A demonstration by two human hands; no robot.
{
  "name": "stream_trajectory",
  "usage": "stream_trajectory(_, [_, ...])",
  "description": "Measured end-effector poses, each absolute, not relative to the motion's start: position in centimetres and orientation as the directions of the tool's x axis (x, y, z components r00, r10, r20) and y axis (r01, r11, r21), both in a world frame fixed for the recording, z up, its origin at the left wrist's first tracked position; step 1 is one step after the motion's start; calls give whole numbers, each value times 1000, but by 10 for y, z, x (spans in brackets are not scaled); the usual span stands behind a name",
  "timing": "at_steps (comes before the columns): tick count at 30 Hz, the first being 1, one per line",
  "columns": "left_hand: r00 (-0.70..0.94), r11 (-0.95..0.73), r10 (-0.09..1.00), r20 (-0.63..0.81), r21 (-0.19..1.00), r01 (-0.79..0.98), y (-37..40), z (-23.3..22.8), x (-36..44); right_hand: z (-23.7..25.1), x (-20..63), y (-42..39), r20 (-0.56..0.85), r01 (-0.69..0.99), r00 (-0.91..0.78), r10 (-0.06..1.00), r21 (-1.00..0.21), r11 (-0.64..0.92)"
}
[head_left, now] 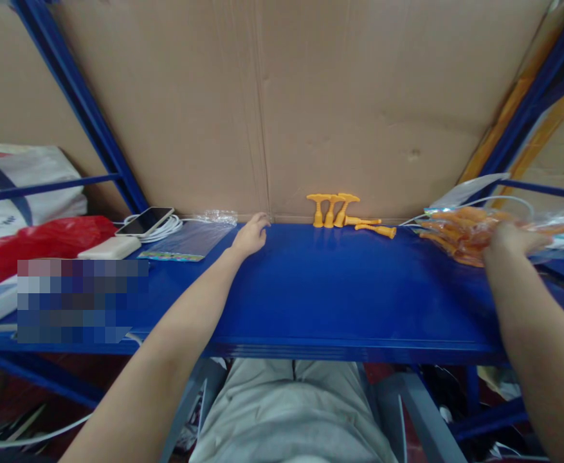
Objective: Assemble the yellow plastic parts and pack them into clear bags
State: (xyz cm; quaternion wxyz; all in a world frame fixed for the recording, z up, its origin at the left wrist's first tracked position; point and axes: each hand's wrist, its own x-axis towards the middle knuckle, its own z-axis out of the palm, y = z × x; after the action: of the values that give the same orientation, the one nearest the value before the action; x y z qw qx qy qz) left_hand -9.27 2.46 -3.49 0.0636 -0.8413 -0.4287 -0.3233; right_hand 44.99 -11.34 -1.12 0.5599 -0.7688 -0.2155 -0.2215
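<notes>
My left hand rests on the blue shelf near the cardboard wall, fingers loosely bent and apart, holding nothing. Just left of it lies a flat clear plastic bag with a coloured strip along its front edge. At the far right, my right hand reaches into or against a clear bag of orange toy hammers; its fingers are hidden, so I cannot tell whether they grip anything. Between my hands, three yellow-orange toy hammers stand upright in a row with heads on top. Beside them, more hammers lie on their sides.
A phone sits on a coiled white cable at the left, by a white power bank. Red plastic and a white bag lie further left. Blue metal posts frame the cardboard back.
</notes>
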Motion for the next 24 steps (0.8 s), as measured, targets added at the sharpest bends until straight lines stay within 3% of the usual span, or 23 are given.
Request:
stream_trajectory(1, [425, -626, 679, 598, 170, 761, 24, -35, -93, -10, 440, -119, 444, 416, 896, -5, -842, -345])
stream_trajectory(3, [428, -627, 679, 596, 167, 761, 24, -34, -92, -6, 417, -131, 457, 399, 889, -31, -806, -438])
stream_trajectory(6, [434, -622, 684, 587, 158, 767, 23, -34, -91, 1, 391, -142, 576, 560, 804, 147, -652, -510])
stream_trajectory(8, [434, -605, 699, 569, 146, 782, 20, -33, -90, 3, 387, -144, 510, 545, 827, 236, -623, -561])
stream_trajectory(13, [315, -411, 823, 473, 111, 905, 5, -23, -83, 5, 399, -135, 437, 469, 873, 219, -622, -627])
stream_trajectory(16, [88, -152, 916, 392, 136, 979, -2, -15, -84, 10, 397, -134, 580, 608, 778, 243, -595, -526])
stream_trajectory(20, [-187, 139, 943, 275, 185, 973, 0, -10, -101, 24, 371, -133, 876, 928, 361, 320, -305, -213])
stream_trajectory(24, [-297, 260, 938, 177, 207, 943, 8, -13, -122, 42, 334, -117, 880, 996, 12, 474, -54, 75])
